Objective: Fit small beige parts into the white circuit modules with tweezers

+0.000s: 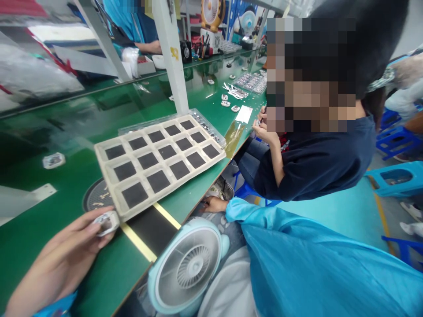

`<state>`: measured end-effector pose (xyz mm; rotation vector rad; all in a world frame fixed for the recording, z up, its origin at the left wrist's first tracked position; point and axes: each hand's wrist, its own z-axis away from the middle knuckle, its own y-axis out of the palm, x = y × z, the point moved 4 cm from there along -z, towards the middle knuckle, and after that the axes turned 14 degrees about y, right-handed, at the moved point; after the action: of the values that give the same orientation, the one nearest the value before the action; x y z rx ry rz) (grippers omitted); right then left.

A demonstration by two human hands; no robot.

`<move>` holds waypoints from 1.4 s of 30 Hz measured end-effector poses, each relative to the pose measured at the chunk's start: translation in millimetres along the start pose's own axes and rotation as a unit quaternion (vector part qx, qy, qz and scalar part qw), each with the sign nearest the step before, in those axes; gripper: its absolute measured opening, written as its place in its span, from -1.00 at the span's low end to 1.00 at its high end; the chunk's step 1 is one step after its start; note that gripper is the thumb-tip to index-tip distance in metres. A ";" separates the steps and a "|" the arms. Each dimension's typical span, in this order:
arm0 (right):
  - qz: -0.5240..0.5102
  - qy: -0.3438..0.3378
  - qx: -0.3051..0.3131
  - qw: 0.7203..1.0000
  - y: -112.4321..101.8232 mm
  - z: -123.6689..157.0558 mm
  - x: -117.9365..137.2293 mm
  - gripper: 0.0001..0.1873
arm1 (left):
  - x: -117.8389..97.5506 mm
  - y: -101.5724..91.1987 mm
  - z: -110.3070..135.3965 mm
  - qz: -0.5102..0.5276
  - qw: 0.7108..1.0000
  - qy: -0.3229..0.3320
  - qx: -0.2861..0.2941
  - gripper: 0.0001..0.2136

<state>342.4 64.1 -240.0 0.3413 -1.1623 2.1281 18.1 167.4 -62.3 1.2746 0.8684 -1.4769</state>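
Note:
My left hand (62,259) is at the lower left over the green bench, its thumb and fingers pinched on a small white part (106,222). The part is held just off the near corner of a cream tray (109,152) whose compartments hold black square pads. My right arm, in a bright blue sleeve, reaches down past the bench's front edge. My right hand (214,204) shows only in part below that edge, with its fingers mostly hidden.
A light blue fan (188,264) stands at the bench edge near me. A seated person in a dark shirt (317,163) works close on the right. Small white parts (53,160), a round black mat (95,198), a white post (170,53) and blue stools (396,178) are around.

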 end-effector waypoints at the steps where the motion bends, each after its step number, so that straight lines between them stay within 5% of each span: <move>1: 0.008 0.009 0.012 1.000 6.0 -5.5 -4.6 -0.65 | -0.5 0.6 0.3 -0.001 1.000 0.000 0.003 -0.53; 10: 0.031 0.004 0.056 0.998 32.0 -22.4 -31.2 -0.61 | -4.2 2.7 1.7 -0.009 1.000 -0.009 -0.010 -0.47; 36: 0.052 0.022 0.051 0.997 36.4 -10.9 -35.5 -0.60 | -7.2 6.7 5.0 -0.008 0.999 -0.023 -0.031 -0.43; 42: 0.069 0.025 0.007 0.997 37.2 -6.0 -34.7 -0.62 | -7.7 8.0 4.5 -0.012 0.999 -0.019 -0.025 -0.44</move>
<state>343.5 40.0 -285.2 0.2175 -1.1723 2.2515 24.4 162.6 -53.4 1.1989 0.8924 -1.4854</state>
